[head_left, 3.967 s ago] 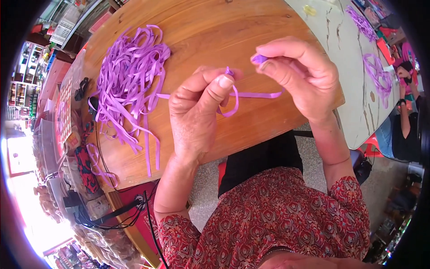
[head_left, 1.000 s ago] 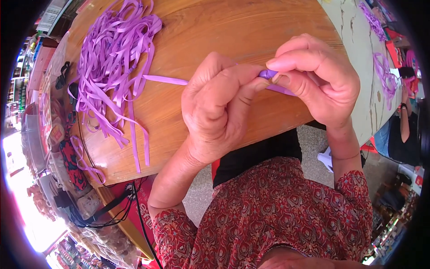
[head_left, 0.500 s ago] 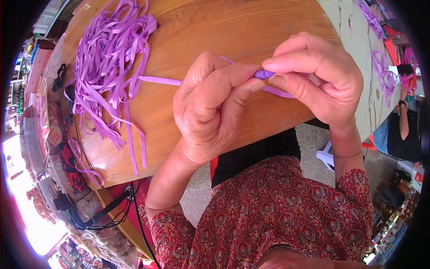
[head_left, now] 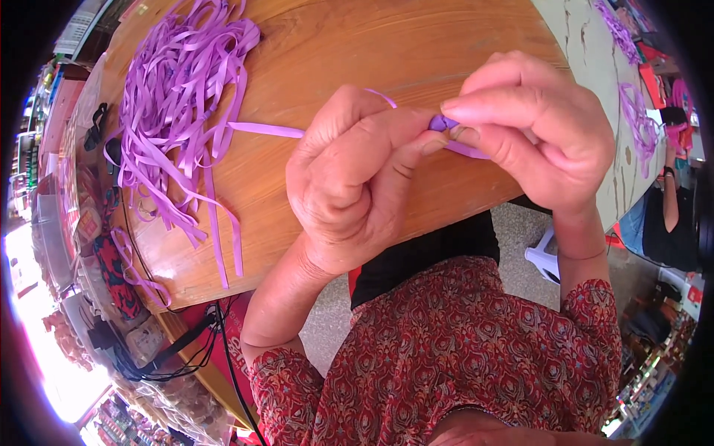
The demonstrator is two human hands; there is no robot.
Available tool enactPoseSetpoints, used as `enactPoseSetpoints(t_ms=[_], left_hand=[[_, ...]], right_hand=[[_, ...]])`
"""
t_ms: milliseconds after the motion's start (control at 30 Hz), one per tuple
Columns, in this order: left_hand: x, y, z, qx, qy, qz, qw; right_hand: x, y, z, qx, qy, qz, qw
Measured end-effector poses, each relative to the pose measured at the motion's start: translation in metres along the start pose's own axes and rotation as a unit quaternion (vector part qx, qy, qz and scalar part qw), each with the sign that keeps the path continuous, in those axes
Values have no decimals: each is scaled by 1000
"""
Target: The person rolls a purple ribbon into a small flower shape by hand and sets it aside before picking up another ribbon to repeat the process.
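Between my fingertips sits a small dark purple knot (head_left: 440, 123) in a lilac ribbon (head_left: 266, 130). My left hand (head_left: 349, 175) pinches the ribbon at the knot's left side, the other fingers curled in. On the knot's right side my right hand (head_left: 539, 126) grips it between thumb and forefinger. The ribbon runs left from behind my left hand to a big tangled heap of lilac ribbons (head_left: 186, 97) on the wooden table (head_left: 335, 44). Another stretch of ribbon shows below the knot; part of it is hidden by my hands.
A pale marble-patterned table (head_left: 576, 37) adjoins at the right, with more purple ribbons (head_left: 637, 123) on it. Black cables (head_left: 216, 327) hang by the left table edge. Another person (head_left: 669, 215) is at the far right. A white plastic stool (head_left: 544, 256) shows below the table.
My right hand has shifted slightly to the right, and a little more of the knot shows between my fingertips. My left hand has barely moved.
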State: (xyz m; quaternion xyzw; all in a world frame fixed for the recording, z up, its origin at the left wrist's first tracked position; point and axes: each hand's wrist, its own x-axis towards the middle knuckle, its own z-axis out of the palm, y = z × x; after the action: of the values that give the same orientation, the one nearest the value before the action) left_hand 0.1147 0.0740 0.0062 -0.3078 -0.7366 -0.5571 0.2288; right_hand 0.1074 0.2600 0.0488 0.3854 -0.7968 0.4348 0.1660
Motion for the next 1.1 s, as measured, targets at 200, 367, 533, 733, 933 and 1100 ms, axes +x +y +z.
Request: enactPoseSetpoints(t_ms=[200,367,533,733,933,1100], left_hand=[[3,-8,-3,-37,-15,-14,999],[3,-6,-2,-21,-21,-15,999],[4,-6,0,-3,4,54,999],[0,-8,0,22,26,46,998],[-2,-9,2,40,29,65,997],[-2,-10,3,46,15,92,995]], right_hand=[[1,8,4,92,-11,48,995],[-4,8,8,134,7,81,988],[-10,3,11,284,36,202,937],[0,-3,15,52,33,37,997],[-2,2,16,42,29,32,998],[-5,4,13,43,6,28,999]])
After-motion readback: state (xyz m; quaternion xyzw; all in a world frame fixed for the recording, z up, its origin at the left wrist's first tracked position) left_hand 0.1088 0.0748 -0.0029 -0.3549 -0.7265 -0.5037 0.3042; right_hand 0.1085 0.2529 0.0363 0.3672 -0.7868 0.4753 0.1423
